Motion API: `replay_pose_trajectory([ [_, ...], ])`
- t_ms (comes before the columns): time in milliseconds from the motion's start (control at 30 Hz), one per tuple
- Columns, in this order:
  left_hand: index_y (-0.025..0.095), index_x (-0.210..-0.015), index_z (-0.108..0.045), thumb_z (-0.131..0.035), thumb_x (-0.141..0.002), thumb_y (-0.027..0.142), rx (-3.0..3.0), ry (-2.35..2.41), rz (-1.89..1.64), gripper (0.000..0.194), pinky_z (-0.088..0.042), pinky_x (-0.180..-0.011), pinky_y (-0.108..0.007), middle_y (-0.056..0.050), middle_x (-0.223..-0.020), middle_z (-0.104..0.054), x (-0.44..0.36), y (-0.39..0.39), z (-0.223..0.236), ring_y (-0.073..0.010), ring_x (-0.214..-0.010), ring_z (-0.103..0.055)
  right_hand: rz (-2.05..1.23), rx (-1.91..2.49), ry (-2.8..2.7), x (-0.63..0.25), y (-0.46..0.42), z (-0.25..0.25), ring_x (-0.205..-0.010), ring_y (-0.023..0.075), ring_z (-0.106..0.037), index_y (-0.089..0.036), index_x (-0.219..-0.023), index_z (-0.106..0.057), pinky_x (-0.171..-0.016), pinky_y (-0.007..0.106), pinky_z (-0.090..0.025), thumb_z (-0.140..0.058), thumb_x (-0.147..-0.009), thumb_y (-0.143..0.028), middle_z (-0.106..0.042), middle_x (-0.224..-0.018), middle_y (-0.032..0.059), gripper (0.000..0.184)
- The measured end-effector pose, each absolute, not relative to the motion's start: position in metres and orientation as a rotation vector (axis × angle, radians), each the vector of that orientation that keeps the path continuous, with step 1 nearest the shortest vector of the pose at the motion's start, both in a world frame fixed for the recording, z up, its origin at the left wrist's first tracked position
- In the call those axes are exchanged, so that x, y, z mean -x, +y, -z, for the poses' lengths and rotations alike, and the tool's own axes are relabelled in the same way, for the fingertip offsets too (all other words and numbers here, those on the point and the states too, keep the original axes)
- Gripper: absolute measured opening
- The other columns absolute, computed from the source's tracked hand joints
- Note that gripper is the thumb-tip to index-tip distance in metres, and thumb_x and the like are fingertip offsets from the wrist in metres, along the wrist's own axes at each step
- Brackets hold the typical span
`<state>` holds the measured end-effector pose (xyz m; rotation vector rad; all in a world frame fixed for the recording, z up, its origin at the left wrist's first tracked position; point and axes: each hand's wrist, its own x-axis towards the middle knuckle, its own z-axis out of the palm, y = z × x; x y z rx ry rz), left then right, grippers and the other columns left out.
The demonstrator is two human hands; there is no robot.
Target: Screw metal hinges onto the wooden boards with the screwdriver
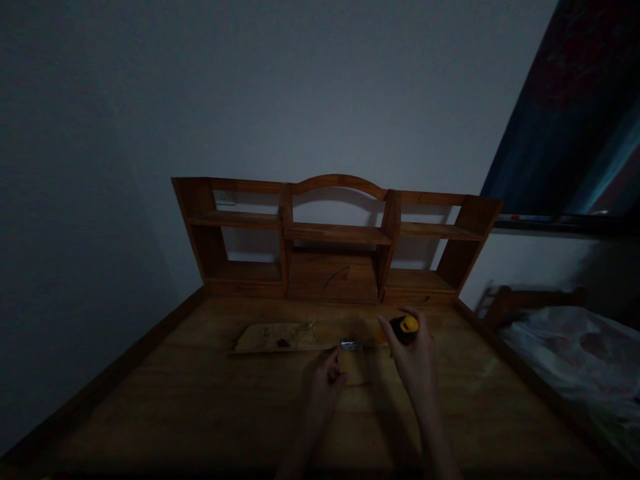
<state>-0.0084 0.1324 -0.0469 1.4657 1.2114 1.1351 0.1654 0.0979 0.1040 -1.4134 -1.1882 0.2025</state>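
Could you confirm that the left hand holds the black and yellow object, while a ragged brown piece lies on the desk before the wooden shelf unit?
Not quite: the head view shows the right hand, not the left hand, holding the black and yellow object. The ragged brown piece does lie on the desk before the wooden shelf unit.

Wooden desk (225, 407) with shelf unit (337, 233), torn strip (265, 338), metallic piece (349, 344)

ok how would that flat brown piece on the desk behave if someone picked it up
The brown piece looks thin, so probably light for its size. Its ragged edge suggests card or paper, which may bend or tear. Lying flat on the desk, it would likely slide, not roll.
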Motion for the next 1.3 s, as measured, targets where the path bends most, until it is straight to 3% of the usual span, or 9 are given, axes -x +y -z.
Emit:
replay_pose_trajectory([
  [200, 0.014, -0.136, -0.058, -0.063, -0.074, 0.025, -1.512, 1.221, -1.127, 0.064, -0.047, -0.074, -0.028, -0.003, -0.081, -0.062, 0.009, 0.132, 0.044, -0.0153, -0.074, -0.056, -0.018, 1.387, -1.53, -0.176, 0.111, -0.12, -0.091, 0.0247, -0.064, -0.022, -0.128, -0.041, -0.081, 0.038, -0.049, -0.059, -0.082, -0.031, -0.063, -0.108, 0.009, 0.051],
  [400, 0.015, -0.138, -0.056, -0.062, -0.073, 0.02, -1.519, 1.251, -1.093, 0.065, -0.047, -0.073, -0.027, -0.001, -0.08, -0.062, 0.009, 0.131, 0.04, -0.0145, -0.073, -0.055, 0.097, 1.462, -1.667, -0.18, 0.131, -0.131, -0.08, 0.025, -0.065, -0.022, -0.114, -0.048, -0.067, 0.033, -0.047, -0.057, -0.089, -0.043, -0.065, -0.091, 0.0067, 0.034],
  [500, 0.015, -0.137, -0.057, -0.061, -0.072, 0.019, -1.493, 1.27, -1.11, 0.066, -0.047, -0.073, -0.027, -0.001, -0.08, -0.061, 0.008, 0.131, 0.04, -0.0141, -0.072, -0.055, 0.124, 1.42, -1.75, -0.18, 0.137, -0.137, -0.079, 0.0233, -0.065, -0.023, -0.107, -0.049, -0.069, 0.033, -0.047, -0.052, -0.091, -0.037, -0.064, -0.091, 0.0052, 0.022],
  [667, 0.017, -0.137, -0.057, -0.062, -0.072, 0.018, -1.472, 1.222, -1.105, 0.065, -0.046, -0.071, -0.026, -0.001, -0.078, -0.062, 0.008, 0.132, 0.042, -0.0139, -0.072, -0.055, 0.16, 1.293, -1.949, -0.18, 0.145, -0.146, -0.103, 0.0249, -0.063, -0.021, -0.124, -0.044, -0.084, 0.036, -0.049, -0.053, -0.085, -0.024, -0.06, -0.119, 0.0101, 0.039],
  [800, 0.017, -0.14, -0.054, -0.062, -0.075, 0.02, -1.486, 1.205, -1.126, 0.066, -0.045, -0.072, -0.026, -0.001, -0.08, -0.062, 0.008, 0.131, 0.044, -0.0141, -0.073, -0.055, 0.244, 1.339, -2.02, -0.176, 0.149, -0.153, -0.095, 0.0263, -0.065, -0.021, -0.116, -0.049, -0.081, 0.039, -0.051, -0.05, -0.094, -0.038, -0.063, -0.109, 0.0094, 0.028],
  [900, 0.017, -0.14, -0.054, -0.061, -0.076, 0.02, -1.491, 1.208, -1.122, 0.065, -0.045, -0.071, -0.026, -0.001, -0.079, -0.061, 0.009, 0.13, 0.044, -0.0138, -0.072, -0.055, 0.216, 1.296, -2.09, -0.172, 0.147, -0.161, -0.095, 0.0248, -0.064, -0.02, -0.117, -0.05, -0.083, 0.038, -0.051, -0.05, -0.092, -0.028, -0.061, -0.11, 0.0094, 0.026],
  [1000, 0.016, -0.139, -0.055, -0.062, -0.075, 0.02, -1.542, 1.238, -1.121, 0.065, -0.045, -0.072, -0.026, -0.001, -0.08, -0.061, 0.009, 0.13, 0.042, -0.014, -0.072, -0.054, 0.177, 1.259, -2.191, -0.169, 0.145, -0.167, -0.097, 0.0235, -0.063, -0.021, -0.123, -0.048, -0.083, 0.036, -0.05, -0.052, -0.086, -0.02, -0.058, -0.116, 0.0105, 0.037],
  [1167, 0.017, -0.141, -0.053, -0.061, -0.076, 0.021, -1.514, 1.237, -1.111, 0.065, -0.045, -0.073, -0.027, -0.002, -0.082, -0.063, 0.008, 0.133, 0.048, -0.0145, -0.074, -0.056, 0.345, 1.345, -2.208, -0.17, 0.149, -0.168, -0.09, 0.025, -0.064, -0.021, -0.117, -0.052, -0.073, 0.035, -0.05, -0.052, -0.093, -0.039, -0.06, -0.11, 0.0102, 0.03],
  [1300, 0.016, -0.142, -0.052, -0.06, -0.076, 0.02, -1.535, 1.22, -1.106, 0.067, -0.045, -0.072, -0.026, -0.001, -0.081, -0.062, 0.009, 0.133, 0.047, -0.0143, -0.073, -0.055, 0.286, 1.282, -2.271, -0.172, 0.15, -0.17, -0.089, 0.0214, -0.063, -0.022, -0.116, -0.053, -0.074, 0.032, -0.049, -0.053, -0.09, -0.028, -0.058, -0.111, 0.009, 0.026],
])
